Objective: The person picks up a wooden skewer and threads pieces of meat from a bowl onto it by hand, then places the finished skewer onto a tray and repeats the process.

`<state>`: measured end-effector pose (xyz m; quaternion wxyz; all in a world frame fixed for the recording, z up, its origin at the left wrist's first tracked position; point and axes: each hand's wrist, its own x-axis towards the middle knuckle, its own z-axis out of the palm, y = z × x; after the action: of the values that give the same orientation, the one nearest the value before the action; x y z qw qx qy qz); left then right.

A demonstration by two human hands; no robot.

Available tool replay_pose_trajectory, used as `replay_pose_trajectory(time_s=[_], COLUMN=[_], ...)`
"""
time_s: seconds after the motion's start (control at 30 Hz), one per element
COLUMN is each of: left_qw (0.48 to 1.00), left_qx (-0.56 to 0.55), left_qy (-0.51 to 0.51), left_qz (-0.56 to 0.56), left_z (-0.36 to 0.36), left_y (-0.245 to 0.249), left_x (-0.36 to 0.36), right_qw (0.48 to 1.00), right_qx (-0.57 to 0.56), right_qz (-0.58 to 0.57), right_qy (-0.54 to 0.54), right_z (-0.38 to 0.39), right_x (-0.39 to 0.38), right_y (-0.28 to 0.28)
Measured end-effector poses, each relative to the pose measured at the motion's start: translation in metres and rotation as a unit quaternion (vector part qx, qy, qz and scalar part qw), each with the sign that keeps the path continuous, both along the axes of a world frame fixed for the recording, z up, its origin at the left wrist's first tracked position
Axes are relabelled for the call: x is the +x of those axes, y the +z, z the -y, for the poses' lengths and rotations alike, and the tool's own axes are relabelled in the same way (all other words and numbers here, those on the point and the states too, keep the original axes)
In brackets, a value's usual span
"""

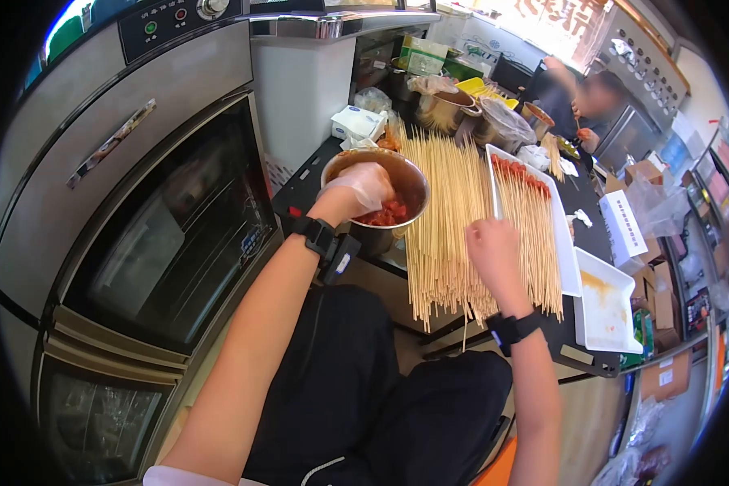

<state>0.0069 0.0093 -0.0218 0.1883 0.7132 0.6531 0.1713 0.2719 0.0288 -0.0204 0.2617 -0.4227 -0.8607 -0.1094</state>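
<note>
My left hand (363,185), in a clear plastic glove, reaches into a round metal pot (421,206). Its fingers are bent together at the chunks of red meat (389,214) inside, and what they grip is hidden. A thick spread of bare wooden skewers (437,219) lies right of the pot. Over that spread's right side is my right hand (494,247), bare and closed in a fist; anything in it is too hard to make out. Beside it, a white tray (569,267) bears skewers with red meat (526,178) at their far ends.
Another white tray (603,312), stained inside, sits at the table's near right corner. Tissues (358,123) and a large pot (445,112) stand behind. A co-worker (599,101) is at the far end. An oven (170,219) borders the left side; boxes and shelves line the right.
</note>
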Motion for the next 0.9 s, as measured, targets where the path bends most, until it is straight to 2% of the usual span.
replay_pose_trajectory(time_s=[0.03,0.07,0.1,0.13,0.2,0.27,0.4,0.43,0.5,0.53,0.57,0.6,0.63,0.67,0.73,0.8,0.87,0.9], left_qw=[0.993,0.993,0.998,0.991,0.991,0.982,0.993,0.993,0.930,0.931,0.988,0.994,0.987,0.987,0.997,0.994,0.996,0.996], left_qx=[-0.106,-0.105,-0.047,0.013,0.047,-0.096,-0.015,-0.018,0.037,0.036,0.039,0.039,0.107,0.108,0.055,0.050,-0.011,-0.011], left_qy=[0.014,0.015,-0.002,-0.019,-0.022,0.020,0.015,0.015,-0.091,-0.093,-0.007,0.079,0.087,0.089,-0.045,-0.073,-0.060,-0.060], left_qz=[0.044,0.043,-0.046,-0.135,-0.124,-0.160,-0.118,-0.116,-0.355,-0.352,-0.150,0.060,0.080,0.080,0.027,0.069,-0.059,-0.059], left_z=[0.007,0.009,0.011,0.013,0.012,0.005,0.008,0.007,0.004,0.003,0.002,0.000,0.003,0.000,0.007,0.013,0.010,0.010], left_y=[0.017,0.016,0.013,0.010,0.010,0.016,0.017,0.017,0.015,0.013,0.011,0.006,0.001,0.001,0.019,0.018,0.014,0.014], left_x=[0.012,0.017,0.021,0.024,0.024,0.028,0.023,0.021,0.019,0.019,0.018,0.015,0.016,0.015,0.019,0.022,0.027,0.028], right_qw=[0.998,0.991,0.991,0.995,0.996,0.986,0.985,0.979,0.971,0.976,0.982,0.982,0.984,0.986,0.986,0.984,0.979,0.978], right_qx=[-0.017,-0.033,-0.032,-0.047,-0.057,-0.105,-0.132,-0.174,-0.216,-0.197,-0.177,-0.177,-0.159,-0.140,-0.128,-0.120,-0.153,-0.153], right_qz=[0.064,0.128,0.126,0.087,0.046,-0.025,-0.041,-0.030,-0.016,-0.008,-0.002,-0.001,-0.011,-0.021,0.003,0.027,0.072,0.071], right_qy=[0.005,0.010,0.010,-0.022,-0.051,-0.127,-0.103,-0.102,-0.102,-0.087,-0.071,-0.072,-0.081,-0.088,-0.107,-0.129,-0.118,-0.119], right_z=[0.006,0.010,0.011,0.010,0.008,0.005,-0.007,-0.009,-0.012,-0.013,-0.015,-0.010,0.000,0.007,0.013,0.015,0.012,0.010], right_x=[-0.009,-0.016,-0.022,-0.028,-0.036,-0.042,-0.032,-0.029,-0.024,-0.023,-0.021,-0.021,-0.024,-0.026,-0.023,-0.018,-0.012,-0.011], right_y=[-0.006,-0.012,-0.022,-0.035,-0.047,-0.049,-0.040,-0.034,-0.035,-0.039,-0.042,-0.038,-0.030,-0.023,-0.017,-0.021,-0.029,-0.035])
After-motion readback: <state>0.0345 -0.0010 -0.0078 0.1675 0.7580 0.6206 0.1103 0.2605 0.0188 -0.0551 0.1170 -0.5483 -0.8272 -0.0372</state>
